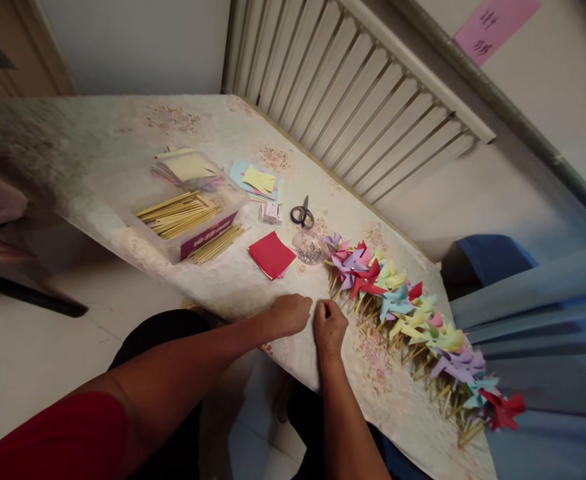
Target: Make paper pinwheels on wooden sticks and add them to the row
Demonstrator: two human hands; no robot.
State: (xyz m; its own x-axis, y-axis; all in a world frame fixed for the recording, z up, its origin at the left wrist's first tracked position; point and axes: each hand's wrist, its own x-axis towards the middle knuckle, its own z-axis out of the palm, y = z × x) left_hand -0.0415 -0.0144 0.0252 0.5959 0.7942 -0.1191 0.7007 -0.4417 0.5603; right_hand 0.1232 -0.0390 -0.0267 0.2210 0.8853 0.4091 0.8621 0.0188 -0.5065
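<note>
This looks like a room in a home, with handicraft laid out in it. A flowered cloth [217, 123] covers the counter [397, 407], which stands beside a ribbed wall radiator [345, 100]; a blue curtain [547, 313] hangs near one end, over a pale tiled floor [73, 360]. Paper pinwheels [395, 303], scissors [306, 203] and thin sticks [177, 217] share the surface.

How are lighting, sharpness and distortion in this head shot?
Head view: muted light, no harsh glare, top right corner dark; head view: tablecloth pattern smeared toward the left edge, pinwheels clearer; head view: scene tilted, stretched toward the edges; head view: what the left hand or right hand might hold is unreadable.
</note>
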